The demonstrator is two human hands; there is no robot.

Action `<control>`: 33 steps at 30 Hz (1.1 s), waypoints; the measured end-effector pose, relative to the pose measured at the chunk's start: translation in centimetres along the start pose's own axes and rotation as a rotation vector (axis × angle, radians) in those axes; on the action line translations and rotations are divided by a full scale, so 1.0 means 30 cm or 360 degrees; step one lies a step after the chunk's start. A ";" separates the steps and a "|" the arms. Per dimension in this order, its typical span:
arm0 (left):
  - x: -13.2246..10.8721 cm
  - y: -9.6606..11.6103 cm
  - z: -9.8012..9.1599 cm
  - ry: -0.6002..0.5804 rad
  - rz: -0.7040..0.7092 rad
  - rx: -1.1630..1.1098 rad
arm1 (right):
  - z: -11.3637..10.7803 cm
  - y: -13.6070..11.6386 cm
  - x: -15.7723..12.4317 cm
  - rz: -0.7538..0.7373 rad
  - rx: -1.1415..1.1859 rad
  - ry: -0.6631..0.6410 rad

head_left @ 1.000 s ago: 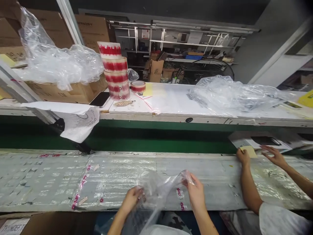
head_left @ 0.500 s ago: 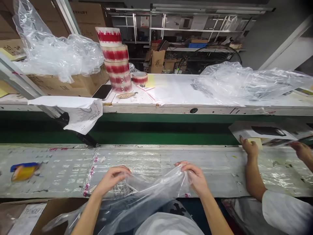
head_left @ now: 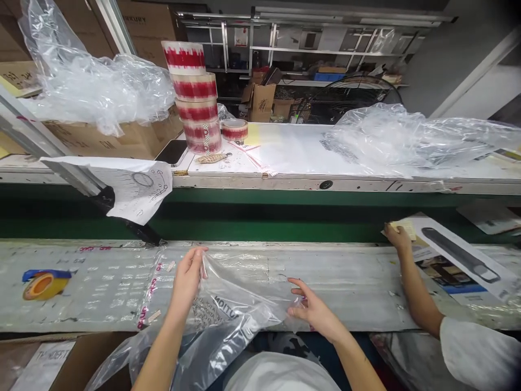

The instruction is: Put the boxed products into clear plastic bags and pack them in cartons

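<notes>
Left hand (head_left: pixel 188 279): raised over the desk (head_left: pixel 350 271), with fingers (head_left: pixel 198 256) pinched narrow on an upper edge of the bag; presumably gripped at the rim to lift that side and keep the thin film from folding on itself.

Right hand (head_left: pixel 313 315): lower, at the opposite edge of the bag, with thumb and forefinger parted fairly wide; perhaps loosened for a better hold. Cannot tell whether touching the film.

Bag (head_left: pixel 232 317): stretched between both hands above the desk's near edge, sloping down toward the right hand and trailing below the left forearm; clear, with dark print, and apparently limp enough to need support from both sides.

Yellow roll (head_left: pixel 46 285): lying on the desk, well left of both hands, out of the bag's way.

Tape stack (head_left: pixel 197 103): upright on the shelf (head_left: pixel 293 144) beyond, probably piled to save room, with a loose roll (head_left: pixel 235 130) just beside.

Bag heaps: left one (head_left: pixel 106 98) on a carton (head_left: pixel 106 142), right one (head_left: pixel 391 138) on the shelf; likely raised to leave working room below.

Co-worker's hand (head_left: pixel 398 239): well to the right, holding a yellow card (head_left: pixel 407 229) at the end of a printed box (head_left: pixel 459 260).
</notes>
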State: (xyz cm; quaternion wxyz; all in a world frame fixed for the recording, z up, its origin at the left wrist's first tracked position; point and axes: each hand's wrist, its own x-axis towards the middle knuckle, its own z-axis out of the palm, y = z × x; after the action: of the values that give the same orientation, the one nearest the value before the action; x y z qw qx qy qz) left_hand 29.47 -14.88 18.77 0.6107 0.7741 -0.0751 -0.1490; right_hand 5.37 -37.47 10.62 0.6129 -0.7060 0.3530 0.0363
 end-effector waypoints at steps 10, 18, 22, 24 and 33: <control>0.074 -0.059 -0.088 0.0036 -0.0414 -0.0279 | -0.060 -0.115 -0.001 -0.0204 0.0178 -0.0205; 0.002 0.015 -0.019 -0.0273 -0.0237 0.0333 | -0.184 -0.067 0.047 -0.0356 -0.0063 0.0035; -0.040 0.096 0.104 0.0034 0.0032 0.0122 | -0.242 -0.039 0.072 -0.0213 -0.0480 0.0060; -0.048 0.135 0.159 0.0137 -0.0011 -0.0187 | -0.266 -0.037 0.077 -0.0229 -0.0405 -0.0033; -0.052 0.212 0.026 -0.0588 -0.0531 -0.0149 | -0.416 -0.070 0.033 -0.0709 0.0430 -0.0279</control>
State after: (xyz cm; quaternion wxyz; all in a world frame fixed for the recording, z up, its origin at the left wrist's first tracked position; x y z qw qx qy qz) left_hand 28.16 -16.69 24.97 0.5889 0.7062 -0.0497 -0.3898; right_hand 2.48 -49.06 14.96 0.7227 -0.6721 0.1362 -0.0859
